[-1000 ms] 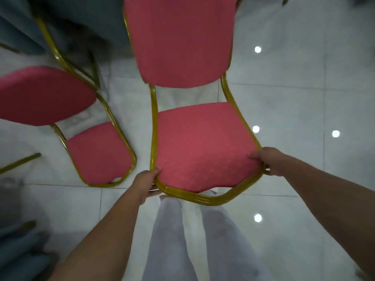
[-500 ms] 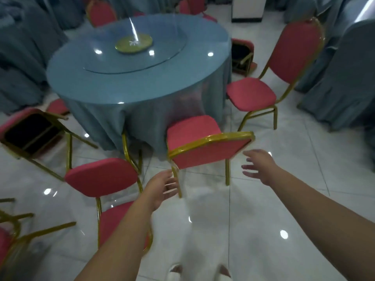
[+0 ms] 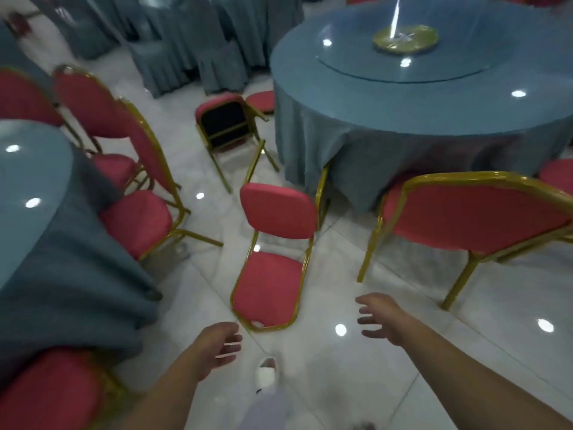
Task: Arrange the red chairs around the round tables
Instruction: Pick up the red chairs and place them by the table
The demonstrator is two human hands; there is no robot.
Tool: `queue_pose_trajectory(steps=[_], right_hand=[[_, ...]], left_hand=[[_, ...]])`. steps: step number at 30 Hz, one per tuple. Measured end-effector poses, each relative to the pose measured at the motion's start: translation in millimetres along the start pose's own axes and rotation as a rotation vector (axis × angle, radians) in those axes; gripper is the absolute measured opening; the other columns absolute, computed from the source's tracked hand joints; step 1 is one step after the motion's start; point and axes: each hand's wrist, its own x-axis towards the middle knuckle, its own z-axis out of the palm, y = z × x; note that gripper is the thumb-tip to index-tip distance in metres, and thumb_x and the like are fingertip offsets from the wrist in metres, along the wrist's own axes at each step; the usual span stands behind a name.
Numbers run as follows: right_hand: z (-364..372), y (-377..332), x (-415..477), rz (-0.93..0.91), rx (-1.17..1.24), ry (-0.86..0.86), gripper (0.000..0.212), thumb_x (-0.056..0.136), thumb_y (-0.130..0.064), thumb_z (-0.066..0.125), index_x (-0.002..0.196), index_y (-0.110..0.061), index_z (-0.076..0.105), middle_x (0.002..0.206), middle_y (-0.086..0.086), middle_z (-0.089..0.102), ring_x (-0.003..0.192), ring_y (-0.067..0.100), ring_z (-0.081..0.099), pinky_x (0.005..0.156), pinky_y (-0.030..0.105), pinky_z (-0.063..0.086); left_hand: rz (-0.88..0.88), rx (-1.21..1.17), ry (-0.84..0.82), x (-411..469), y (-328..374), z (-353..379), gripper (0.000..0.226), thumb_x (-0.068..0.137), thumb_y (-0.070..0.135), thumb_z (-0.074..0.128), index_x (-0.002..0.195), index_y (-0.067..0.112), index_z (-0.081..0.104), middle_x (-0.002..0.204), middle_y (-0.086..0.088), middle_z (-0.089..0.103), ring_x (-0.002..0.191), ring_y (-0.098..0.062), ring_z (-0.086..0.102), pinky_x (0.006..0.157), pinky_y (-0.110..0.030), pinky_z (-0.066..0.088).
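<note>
A red chair (image 3: 273, 280) with a gold frame lies tipped on the floor straight ahead, its seat toward me and its backrest toward the round table (image 3: 418, 97) draped in blue-grey cloth. My left hand (image 3: 218, 346) hovers just left of the seat's near edge, fingers relaxed and holding nothing. My right hand (image 3: 383, 318) is out to the seat's right, fingers spread and empty. Another red chair (image 3: 471, 218) stands at the table's near right side. One more chair (image 3: 226, 122) lies overturned at the table's left.
A second covered round table (image 3: 46, 231) fills the left, with red chairs (image 3: 136, 218) beside it and one (image 3: 52, 395) at the lower left corner. Cloth-covered furniture (image 3: 192, 41) stands at the back. My shoe (image 3: 266, 372) is on the white tiled floor.
A second ago both hands gripped a chair's seat; they let go and now reach empty. The view has swung left, so the table sits at the upper right.
</note>
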Motion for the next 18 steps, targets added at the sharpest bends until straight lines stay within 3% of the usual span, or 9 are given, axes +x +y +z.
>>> queue_pose_trajectory(steps=[5,11,15,18], right_hand=[[68,-8,19,0.041,-0.079,0.008,0.019,0.090,-0.023,0.071,0.105,-0.014,0.062,0.109,0.014,0.062,0.096,0.031,0.064,0.072,0.042,0.059],[144,-3,65,0.189,-0.133,0.085,0.024,0.090,-0.030,0.071,0.107,-0.015,0.062,0.113,0.012,0.062,0.099,0.029,0.063,0.081,0.045,0.056],[206,2,147,0.200,-0.149,0.099,0.023,0.090,-0.034,0.071,0.104,-0.018,0.064,0.112,0.011,0.063,0.099,0.026,0.064,0.080,0.043,0.057],[253,18,236,0.202,-0.170,0.080,0.022,0.091,-0.036,0.070,0.103,-0.020,0.062,0.112,0.009,0.062,0.099,0.024,0.063,0.078,0.040,0.057]], left_hand=[[-0.076,-0.040,0.074,52,-20,-70,0.020,0.095,0.022,0.061,0.106,0.006,0.064,0.097,-0.013,0.068,0.084,-0.026,0.065,0.080,-0.038,0.055],[-0.205,-0.022,0.054,131,-16,-112,0.008,0.091,0.018,0.064,0.095,0.012,0.065,0.088,-0.008,0.065,0.075,-0.022,0.060,0.069,-0.031,0.050],[-0.231,-0.020,0.077,236,-18,-127,0.009,0.092,0.010,0.064,0.084,0.014,0.065,0.080,-0.009,0.060,0.062,-0.018,0.051,0.059,-0.025,0.040],[-0.197,0.035,0.076,337,-30,-128,0.009,0.093,0.005,0.063,0.099,0.011,0.062,0.083,-0.011,0.059,0.063,-0.018,0.052,0.056,-0.025,0.040]])
